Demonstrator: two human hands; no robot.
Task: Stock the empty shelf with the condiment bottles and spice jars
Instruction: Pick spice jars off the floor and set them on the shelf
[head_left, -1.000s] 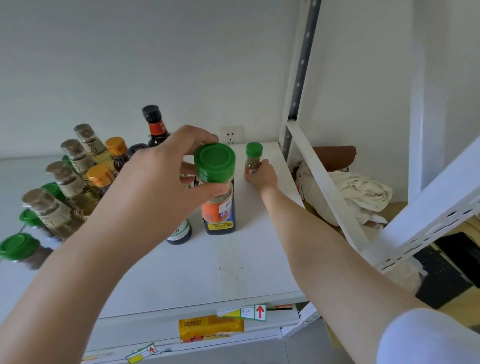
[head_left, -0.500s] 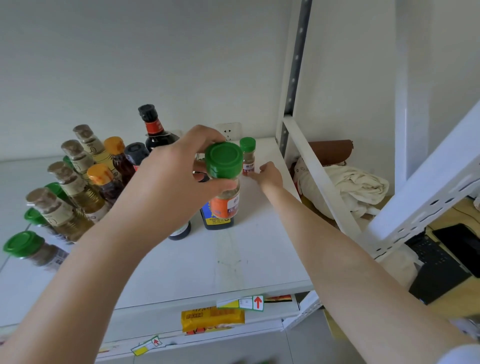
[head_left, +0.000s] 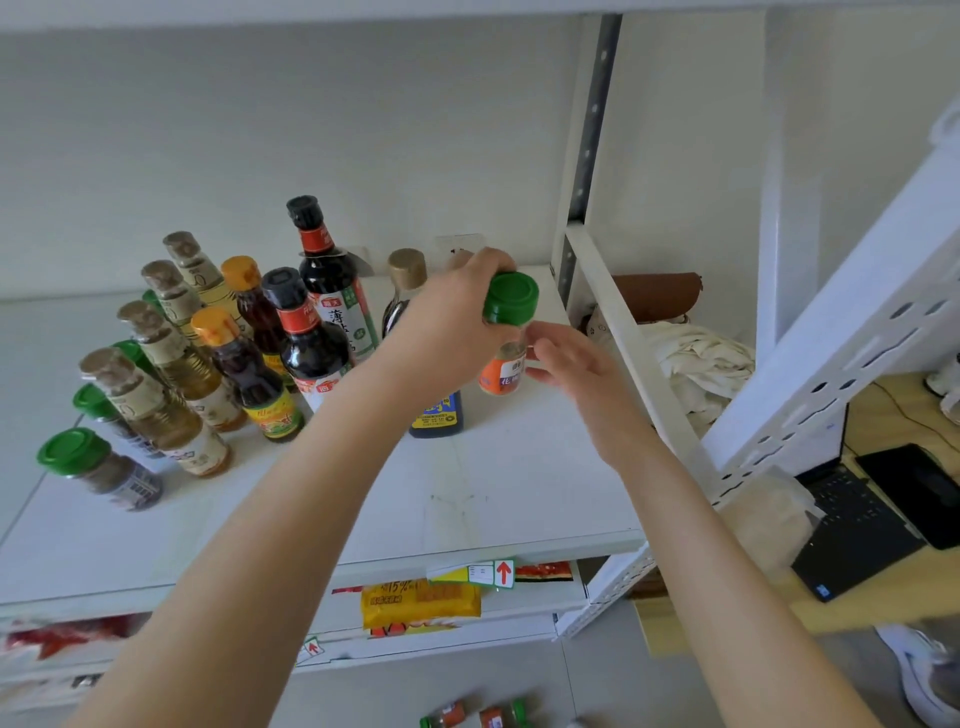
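My left hand (head_left: 457, 317) grips a spice jar (head_left: 503, 371) with an orange label by its green cap, holding it just above the white shelf (head_left: 467, 499) near the right back corner. My right hand (head_left: 576, 364) hovers beside the jar with relaxed fingers, its fingertips close to the glass. Behind my left wrist stand a gold-capped dark bottle (head_left: 408, 278) and a blue-labelled bottle (head_left: 437, 413). Two dark soy bottles (head_left: 311, 343), orange-capped bottles (head_left: 244, 374) and several gold-capped bottles (head_left: 156, 400) fill the left. A green-capped jar (head_left: 88, 462) stands at the front left.
A metal upright (head_left: 589, 130) and a sloping side rail (head_left: 623, 343) bound the shelf on the right. Beyond them lie a white cloth (head_left: 698, 358), a brown roll (head_left: 660, 296) and a laptop (head_left: 852, 525). A yellow packet (head_left: 421, 605) lies on the shelf below, and spice jars (head_left: 478, 717) lie on the floor.
My left hand carried the orange-labelled jar right and toward the back. My right hand let go of the small green-capped jar and drew back beside the held jar, which now hides it.
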